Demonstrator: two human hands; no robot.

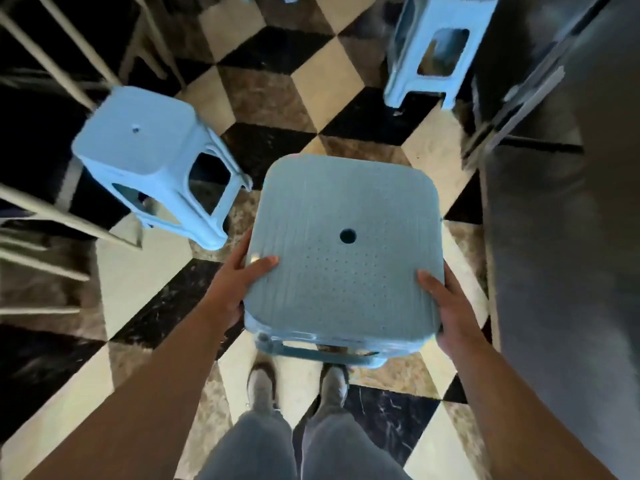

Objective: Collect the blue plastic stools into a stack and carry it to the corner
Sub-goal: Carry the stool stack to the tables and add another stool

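Centrally: held stool (343, 244), seat up, between left hand (239, 282) and right hand (446, 306), thumbs on the seat, fingers curled round its side edges. Second stool (152, 164) upper left; third stool (436, 46) upper right, both on checkered floor (311, 81).

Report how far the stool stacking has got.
Done: nothing clearly stacked; beneath the held stool a second rim may show, but I cannot tell. In hand: the left hand and right hand grip that stool by its seat edges, above the checkered floor. Left: the stool at the left and the stool at the upper right stand apart, uncollected, and the carry to the corner remains.
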